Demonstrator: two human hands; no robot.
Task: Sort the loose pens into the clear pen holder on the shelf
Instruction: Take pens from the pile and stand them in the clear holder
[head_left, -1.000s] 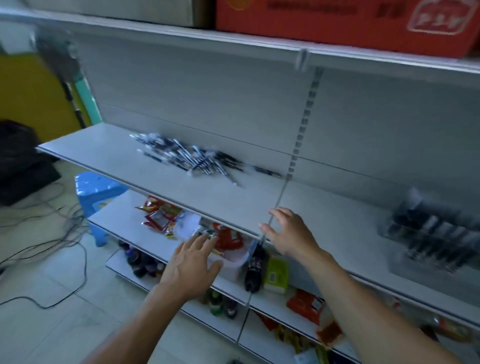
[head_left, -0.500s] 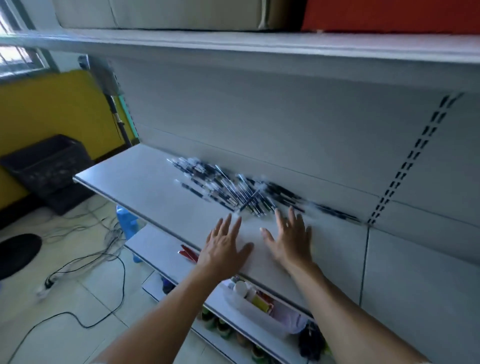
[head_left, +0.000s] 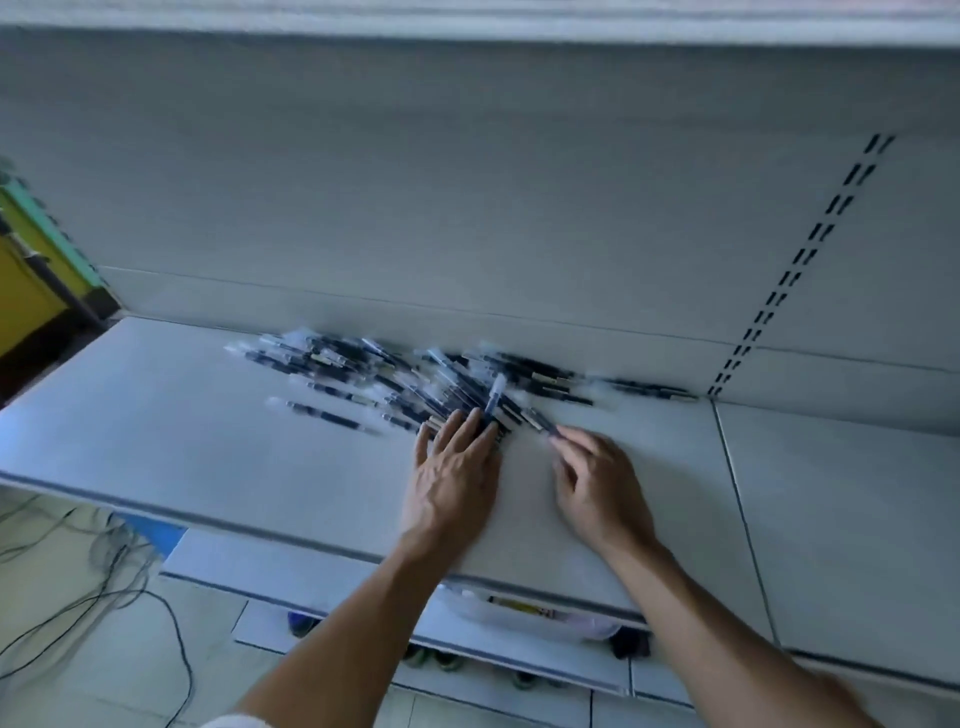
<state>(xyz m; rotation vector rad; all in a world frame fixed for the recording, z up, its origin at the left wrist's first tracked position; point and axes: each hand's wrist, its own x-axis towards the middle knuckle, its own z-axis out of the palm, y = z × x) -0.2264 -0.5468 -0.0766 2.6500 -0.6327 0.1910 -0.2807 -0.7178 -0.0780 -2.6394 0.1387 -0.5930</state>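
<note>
View from my head, looking down at a white shelf in dim bluish light. A pile of pens, dark with clear caps, lies scattered along the back of the shelf, against the grey back panel. The pens lie flat, mostly crossing each other at slants, and are blurred.

My left hand lies palm down at the near edge of the pile, towards its right half. Its fingers are straight and a little spread, gripping nothing, with the tips touching the nearest pens. One pen points away from me right at these fingertips; I cannot tell whether it rests on the pile or is lifted.

My right hand is just right of the left one, at the near right corner of the pile. Its fingers are curled downward and one fingertip meets the end of a slanted pen. The blur hides whether I pinch that pen or only touch it.

To the right of the pile a slotted strip runs up the back panel. Below the pile, under the shelf's front edge, a clear tub sits on a lower shelf. Down and left of the pile, black cables trail over the tiled floor beside something blue.
</note>
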